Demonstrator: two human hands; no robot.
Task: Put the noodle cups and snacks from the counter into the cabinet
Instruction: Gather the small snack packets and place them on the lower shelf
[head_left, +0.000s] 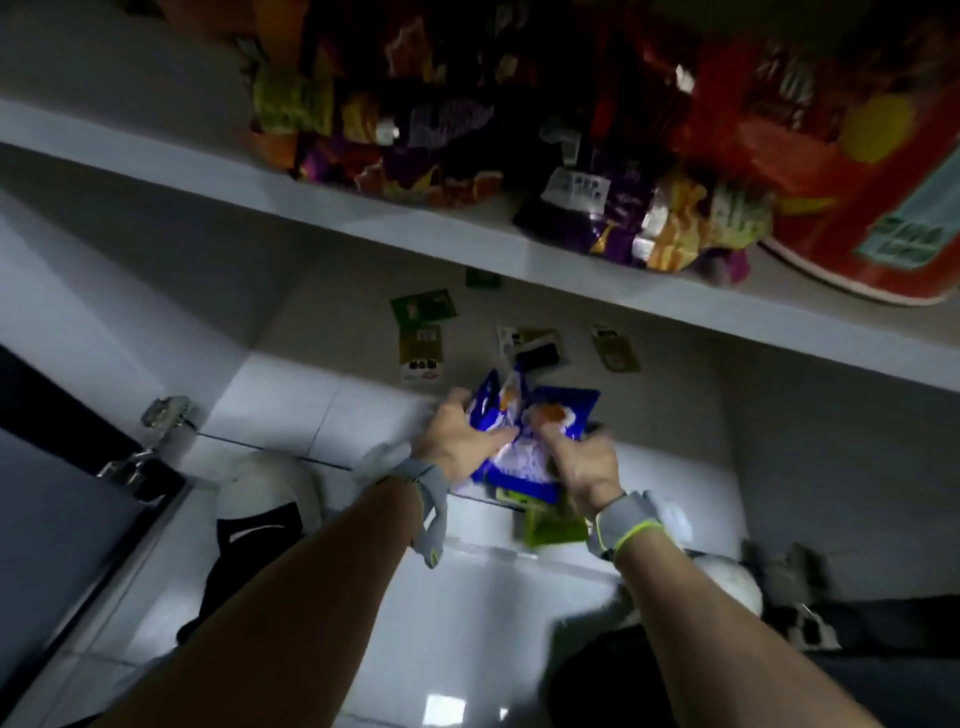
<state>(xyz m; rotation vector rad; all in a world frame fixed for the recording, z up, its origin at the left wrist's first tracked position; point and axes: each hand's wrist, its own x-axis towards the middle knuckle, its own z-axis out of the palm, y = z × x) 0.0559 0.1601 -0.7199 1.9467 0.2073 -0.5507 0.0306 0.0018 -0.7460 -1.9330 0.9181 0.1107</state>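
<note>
Both hands grip a blue snack bag (524, 431) in front of the lower part of the cabinet. The left hand (457, 441) clasps its left edge, and the right hand (587, 465) pinches its right side. Small green packets (423, 309) lie behind it, below a white shelf (363, 218) crowded with snack bags (415, 130).

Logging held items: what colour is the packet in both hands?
Blue and white with orange patches, snack packet, seen in the head view.
</note>
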